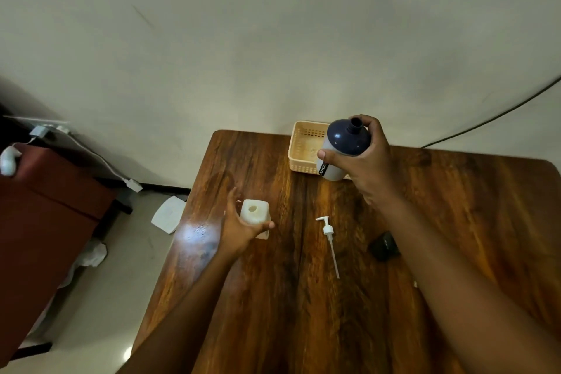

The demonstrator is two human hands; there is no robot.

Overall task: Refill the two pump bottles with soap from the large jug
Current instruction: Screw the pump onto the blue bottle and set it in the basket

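Observation:
My right hand (pixel 368 161) grips a large bottle (pixel 343 149) with a dark blue shoulder, a grey body and an uncapped neck, held upright above the table near the basket. My left hand (pixel 239 228) curls around a small square translucent pump bottle (pixel 255 215) that stands on the table with its mouth uncovered. A white pump head (pixel 329 240) with its long dip tube lies flat on the wood between my arms. A dark cap (pixel 384 246) lies beside my right forearm.
A beige slotted plastic basket (pixel 303 143) sits at the table's far edge against the wall. The wooden table (pixel 288 297) ends at left, where a maroon chair (pixel 45 206), cables and white items (pixel 168 214) are on the floor.

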